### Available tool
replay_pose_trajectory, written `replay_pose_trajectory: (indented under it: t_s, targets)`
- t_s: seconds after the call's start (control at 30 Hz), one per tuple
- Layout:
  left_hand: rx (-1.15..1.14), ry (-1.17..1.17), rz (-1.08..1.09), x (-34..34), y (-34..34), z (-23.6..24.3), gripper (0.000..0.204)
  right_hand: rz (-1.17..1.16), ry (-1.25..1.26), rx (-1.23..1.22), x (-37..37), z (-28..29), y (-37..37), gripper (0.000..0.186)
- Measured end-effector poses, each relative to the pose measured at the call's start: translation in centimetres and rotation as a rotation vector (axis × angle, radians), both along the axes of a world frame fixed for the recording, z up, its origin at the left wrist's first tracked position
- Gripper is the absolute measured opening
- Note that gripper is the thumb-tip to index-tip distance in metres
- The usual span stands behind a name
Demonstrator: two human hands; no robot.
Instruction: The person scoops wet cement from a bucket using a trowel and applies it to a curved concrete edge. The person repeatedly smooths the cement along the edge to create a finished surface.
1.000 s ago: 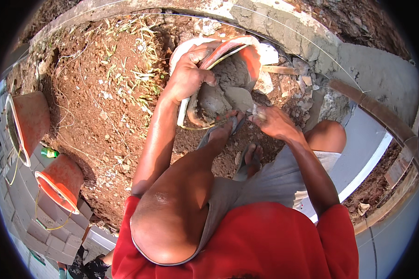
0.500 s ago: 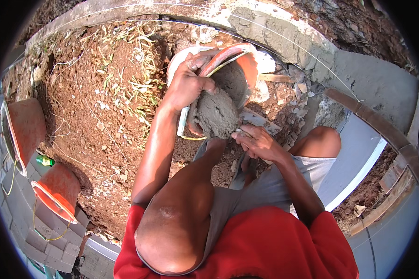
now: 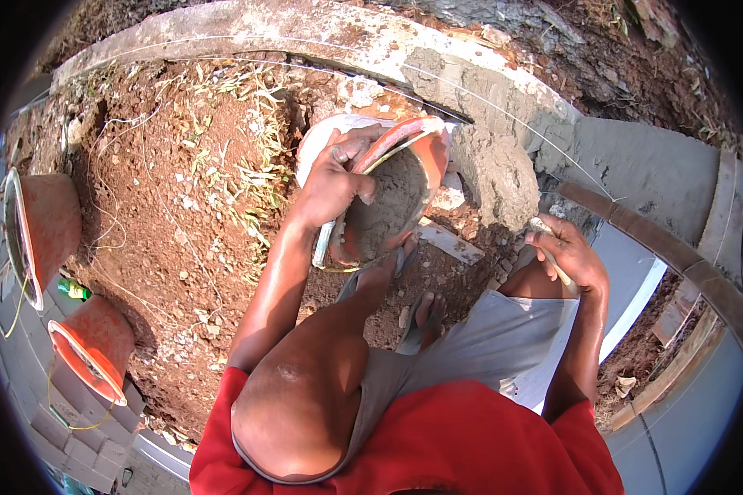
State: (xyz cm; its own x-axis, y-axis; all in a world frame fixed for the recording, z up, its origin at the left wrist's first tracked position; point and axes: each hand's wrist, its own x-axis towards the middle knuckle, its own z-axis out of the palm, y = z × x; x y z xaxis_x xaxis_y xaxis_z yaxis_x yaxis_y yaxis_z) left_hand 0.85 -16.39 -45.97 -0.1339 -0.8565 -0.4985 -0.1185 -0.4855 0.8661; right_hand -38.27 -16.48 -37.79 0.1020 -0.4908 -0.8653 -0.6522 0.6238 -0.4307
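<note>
My left hand point(image 3: 338, 177) is closed on the rim of a tilted orange bucket point(image 3: 433, 157). Wet grey mortar point(image 3: 384, 202) lies inside it. My right hand point(image 3: 571, 254) grips the pale handle of a trowel point(image 3: 545, 227), to the right of the bucket. A large heap of mortar point(image 3: 497, 177) covers the trowel's blade, which is hidden beneath it. The loaded trowel is held in front of the low wall point(image 3: 454, 78), whose face is partly coated with grey mortar.
Two more orange buckets point(image 3: 54, 223) lie tipped at the left, near grey paving point(image 3: 25, 355) and a green bottle point(image 3: 74, 289). A taut string point(image 3: 512, 107) runs along the wall. Curved brown edging point(image 3: 652, 235) and a white slab are at the right. Loose soil point(image 3: 173, 239) surrounds my feet.
My right hand has swung right and away from the bucket, carrying the trowel with its mortar out toward the wall. My left hand still holds the bucket's rim.
</note>
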Motion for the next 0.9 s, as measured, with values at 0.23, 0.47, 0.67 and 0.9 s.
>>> replay_pose_trajectory:
  t_s: [0.23,0.47,0.67,0.9]
  targets:
    - [-0.173,-0.028,-0.070,-0.3,0.1,-0.3,0.069,-0.075,-0.107,-0.150,3.8,-7.4,-7.7,0.018]
    - [-0.200,-0.031,-0.112,-0.9,1.7,-0.5,0.076,0.146,-0.309,-0.256,11.2,-10.2,-15.2,0.020]
    - [-0.183,-0.042,-0.068,-1.2,1.4,0.1,0.064,0.422,-0.380,-0.253,14.5,-12.1,-18.1,0.033]
    - [-0.249,-0.092,-0.167,-1.0,1.3,-0.5,0.076,0.306,-0.350,0.162,13.7,-15.3,-21.0,0.033]
